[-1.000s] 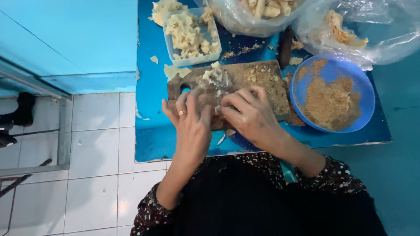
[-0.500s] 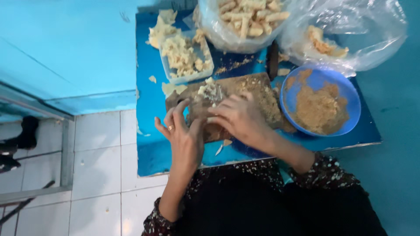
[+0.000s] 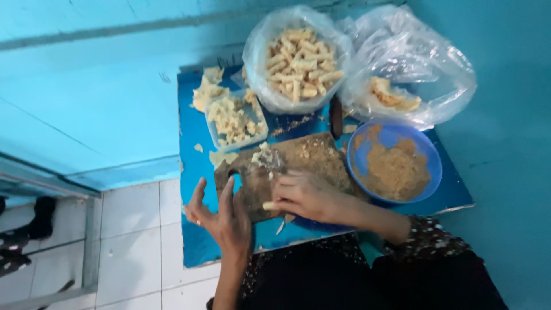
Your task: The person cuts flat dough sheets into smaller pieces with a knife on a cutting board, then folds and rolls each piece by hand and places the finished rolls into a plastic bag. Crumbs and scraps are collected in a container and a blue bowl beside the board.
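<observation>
My right hand (image 3: 304,195) rests on a brown wooden chopping board (image 3: 310,158) and pinches a small pale piece of food (image 3: 268,205) at its fingertips. A knife tip (image 3: 281,227) pokes out below that hand. My left hand (image 3: 221,215) lies flat with spread fingers at the board's near left corner, touching its edge and holding nothing. A heap of pale chopped bits (image 3: 265,156) sits on the board's far part.
The board lies on a blue table (image 3: 198,241). A clear tub of pale pieces (image 3: 232,119) stands behind it, a blue bowl of brown crumbs (image 3: 396,163) to the right, two plastic bags of food (image 3: 298,57) (image 3: 402,80) at the back. White floor tiles (image 3: 138,241) lie to the left.
Both hands have drawn back toward me on the board. The left hand slid to the board's near left corner; the right now pinches a small pale piece. The camera tilted up.
</observation>
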{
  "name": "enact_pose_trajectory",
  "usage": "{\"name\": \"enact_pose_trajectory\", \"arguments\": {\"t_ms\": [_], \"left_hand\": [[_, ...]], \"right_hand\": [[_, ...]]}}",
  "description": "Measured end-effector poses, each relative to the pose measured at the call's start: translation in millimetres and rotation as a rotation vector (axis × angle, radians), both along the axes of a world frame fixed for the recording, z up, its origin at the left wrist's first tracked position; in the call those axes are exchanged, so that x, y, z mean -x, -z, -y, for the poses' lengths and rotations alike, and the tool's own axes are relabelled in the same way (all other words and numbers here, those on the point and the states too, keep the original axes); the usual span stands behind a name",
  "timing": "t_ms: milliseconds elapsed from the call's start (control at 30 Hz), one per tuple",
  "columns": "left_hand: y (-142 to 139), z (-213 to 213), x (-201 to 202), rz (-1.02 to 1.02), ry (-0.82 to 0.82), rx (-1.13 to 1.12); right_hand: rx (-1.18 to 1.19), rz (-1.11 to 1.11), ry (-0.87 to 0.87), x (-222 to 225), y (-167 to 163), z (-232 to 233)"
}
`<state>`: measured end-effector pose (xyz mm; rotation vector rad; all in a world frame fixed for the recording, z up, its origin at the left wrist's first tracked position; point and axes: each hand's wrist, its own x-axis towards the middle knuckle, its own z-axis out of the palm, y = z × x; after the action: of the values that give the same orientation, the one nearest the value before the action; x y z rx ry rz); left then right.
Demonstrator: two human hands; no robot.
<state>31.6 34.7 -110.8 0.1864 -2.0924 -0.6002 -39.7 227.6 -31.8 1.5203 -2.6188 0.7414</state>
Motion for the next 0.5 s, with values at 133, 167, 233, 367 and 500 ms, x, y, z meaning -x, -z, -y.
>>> {"name": "enact_pose_trajectory", "arguments": {"t_ms": [133, 167, 233, 367, 500], "left_hand": [[-3, 0, 1, 0.01, 0.057, -0.001], [-3, -1, 1, 0.019, 0.079, -0.015], [-2, -3, 1, 0.045, 0.111, -0.025], [-1, -3, 0, 0.098, 0.11, -0.027], [-1, -1, 2, 0.101, 0.091, -0.032]], "right_hand": [[0.194, 0.323, 0.036, 23, -65, -30], [0.215, 0.264, 0.178, 35, -80, -32], [0.159, 0.049, 0.461, 71, -108, -28], [0.106, -0.16, 0.58, 128, -138, -40], [0.236, -0.23, 0.6, 139, -133, -120]]}}
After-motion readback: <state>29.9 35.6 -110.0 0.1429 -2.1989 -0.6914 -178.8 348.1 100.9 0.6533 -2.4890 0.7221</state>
